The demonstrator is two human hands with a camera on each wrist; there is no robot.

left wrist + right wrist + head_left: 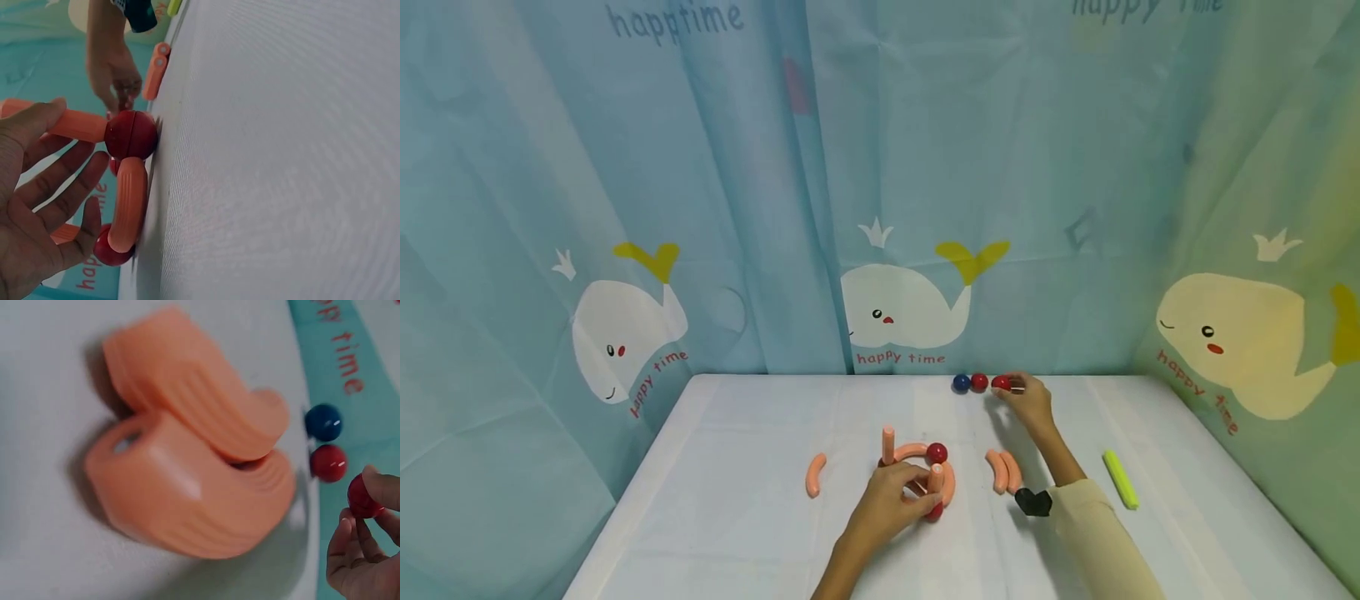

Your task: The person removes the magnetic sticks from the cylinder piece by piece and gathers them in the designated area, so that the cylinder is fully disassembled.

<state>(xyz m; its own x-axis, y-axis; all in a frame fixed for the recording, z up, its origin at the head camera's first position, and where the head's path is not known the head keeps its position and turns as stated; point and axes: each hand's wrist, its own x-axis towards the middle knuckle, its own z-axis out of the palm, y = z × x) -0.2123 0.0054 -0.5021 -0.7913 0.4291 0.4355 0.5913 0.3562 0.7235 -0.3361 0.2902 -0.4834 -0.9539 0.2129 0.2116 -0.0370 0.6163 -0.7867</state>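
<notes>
- Red ball (1001, 382): at far edge of table (737, 500), in right hand (1028, 402); round, without long axis.
- Curved-rod assembly (950, 483): between 7 and 8 o'clock from red ball; left hand (891, 500) nearer.
- Right grip: closed to ball width, pinching between thumb and fingers.
- Left grip: pinching upright rod (936, 479); long axis vertical, lower ball (131, 135) at base.
</notes>
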